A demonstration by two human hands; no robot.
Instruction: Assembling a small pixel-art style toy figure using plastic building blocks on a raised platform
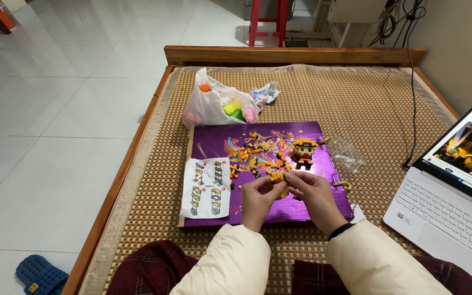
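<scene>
Left hand: the left hand [258, 195] rises from a cream padded sleeve, fingers curled in, thumb and fingertips pinched on the left side of a small yellow brick piece [279, 178].
Right hand: the right hand [311, 191] meets it from the other side, fingers bent and closed on the same piece; a dark band sits at the wrist.
Yellow brick piece: a knobbly cluster of tiny yellow blocks, held between both hands just above the near half of the purple board.
Purple board: a glossy, foil-like purple board [312, 134] with a swirling multicoloured print, lying flat on the mat.
Loose bricks: small yellow, orange and dark bricks [255, 153] scattered over the board's middle, just beyond the hands.
Figure: a small blocky figure [304, 151] with yellow top, red and dark body, upright on the board beyond the right hand.
Instruction sheet: a white paper sheet [206, 187] with small numbered diagrams, overlapping the board's left edge, beside the left hand.
Clear bag: a crumpled transparent bag [347, 153] at the board's right edge.
Plastic bag: a white carrier bag [219, 104] with green, yellow, orange and pink contents, beyond the board.
Mat: a woven brown-and-tan checked mat [154, 186] on a wooden-framed bed.
Laptop: a white laptop [449, 207], open, screen lit, at far right.
Floor: a blue slipper [40, 275] on white tiles at left.
</scene>
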